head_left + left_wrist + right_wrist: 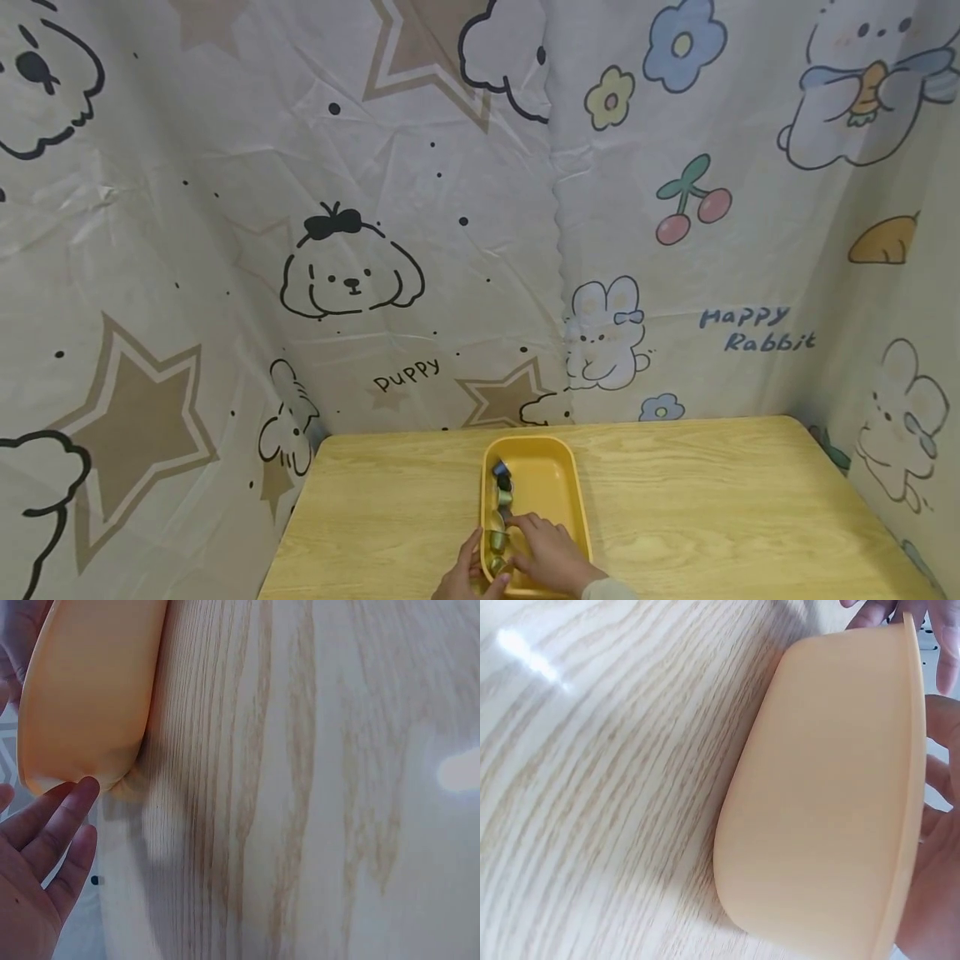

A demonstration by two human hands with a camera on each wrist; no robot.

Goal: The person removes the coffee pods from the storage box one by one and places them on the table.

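A yellow tray (543, 467) holds several small shiny coffee capsules in a row along its left side. From far to near they include a blue capsule (500, 469), a pale green capsule (504, 497) and a green-gold capsule (497, 542). My right hand (555, 554) reaches over the right rim, its fingertips at the capsules in the near half. My left hand (468, 575) is at the tray's near left corner, thumb by the nearest capsule (498, 566). In the left wrist view, its extended fingers (64, 825) touch the tray's outer wall. The wall hides the capsules from both wrist views.
The tray stands on a light wood-grain table (697, 508), whose surface extends to both sides of it. A printed cloth (420, 333) with cartoon animals and stars hangs behind the table and along its sides.
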